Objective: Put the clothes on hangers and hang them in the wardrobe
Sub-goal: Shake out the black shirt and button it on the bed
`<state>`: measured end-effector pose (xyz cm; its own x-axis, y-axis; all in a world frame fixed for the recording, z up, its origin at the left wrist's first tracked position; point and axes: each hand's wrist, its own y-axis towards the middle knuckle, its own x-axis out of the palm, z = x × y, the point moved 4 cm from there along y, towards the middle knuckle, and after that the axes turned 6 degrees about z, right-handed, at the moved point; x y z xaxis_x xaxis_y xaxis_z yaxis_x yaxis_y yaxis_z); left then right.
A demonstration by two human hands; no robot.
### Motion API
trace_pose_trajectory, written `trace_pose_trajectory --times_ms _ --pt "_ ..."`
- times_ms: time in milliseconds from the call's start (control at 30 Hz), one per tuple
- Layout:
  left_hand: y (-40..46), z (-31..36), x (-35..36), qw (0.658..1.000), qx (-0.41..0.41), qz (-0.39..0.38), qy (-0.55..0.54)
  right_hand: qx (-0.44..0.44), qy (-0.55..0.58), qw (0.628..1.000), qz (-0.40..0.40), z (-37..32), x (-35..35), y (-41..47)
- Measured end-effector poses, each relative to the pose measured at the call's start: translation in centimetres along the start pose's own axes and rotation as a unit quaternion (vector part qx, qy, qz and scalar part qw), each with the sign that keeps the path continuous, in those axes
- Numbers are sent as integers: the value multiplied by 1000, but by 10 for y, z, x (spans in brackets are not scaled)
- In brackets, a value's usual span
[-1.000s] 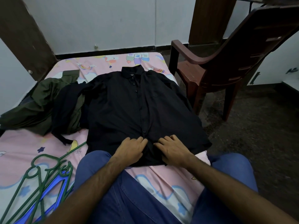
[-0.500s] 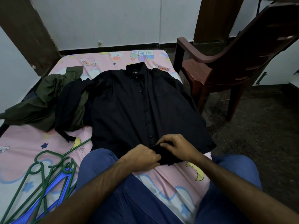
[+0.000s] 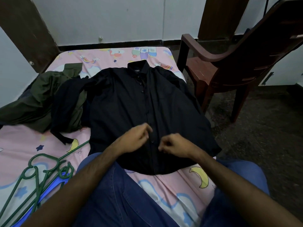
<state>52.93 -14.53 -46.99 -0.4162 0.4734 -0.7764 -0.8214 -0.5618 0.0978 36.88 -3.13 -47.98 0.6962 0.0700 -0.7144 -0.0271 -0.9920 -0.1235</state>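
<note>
Black long-sleeved button-front shirt [image 3: 131,108]: spread flat, front up, on pink cartoon-print bed sheet [image 3: 172,190]; collar at far end, hem nearest, long axis running straight away from seated viewer; placket down the middle, buttons apparently fastened along most of its length

Left hand [image 3: 136,138]: above lower placket, fingers loosely curled, blurred; contact with cloth cannot be told; nothing visibly pinched

Right hand [image 3: 173,145]: just right of placket, fingers curled inward, thumb near fingertips; grip on fabric cannot be told. Both hands roughly equally near the placket, one either side, a lower button between them

Olive-green garment [image 3: 41,99]: crumpled at left of shirt, a second dark garment [image 3: 65,108] lying over it, touching shirt's left sleeve

Green and blue plastic hangers [image 3: 37,181]: loose pile at near left on sheet, well apart from hands, nearer left arm

Dark brown plastic armchair [image 3: 246,59]: on floor, right of bed

Judgement: shirt not yet on hanger; likely next need, a hanger fetched from left and fed in toward far collar end
</note>
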Motion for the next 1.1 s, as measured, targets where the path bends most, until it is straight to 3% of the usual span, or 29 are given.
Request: trace_pose_trajectory --times_ms 100,200,333,467,633,833,1100 --pt "26 -23 6 978 -128 103 -130 35 34 991 127 -4 -9 46" --pt "40 -46 27 960 -195 115 -166 87 33 982 162 5 2 82" --pt "37 -65 42 952 -216 168 -137 155 -72 968 182 14 31 94" --pt "41 -72 48 965 -179 166 -94 146 -137 957 208 11 34 101" --pt "47 -73 53 959 -173 203 -98 208 45 949 234 36 15 95" --pt "52 -72 50 945 -220 212 -120 228 260 920 184 51 6 96" --pt "51 -79 43 898 -301 189 -260 253 357 886 154 35 10 104"
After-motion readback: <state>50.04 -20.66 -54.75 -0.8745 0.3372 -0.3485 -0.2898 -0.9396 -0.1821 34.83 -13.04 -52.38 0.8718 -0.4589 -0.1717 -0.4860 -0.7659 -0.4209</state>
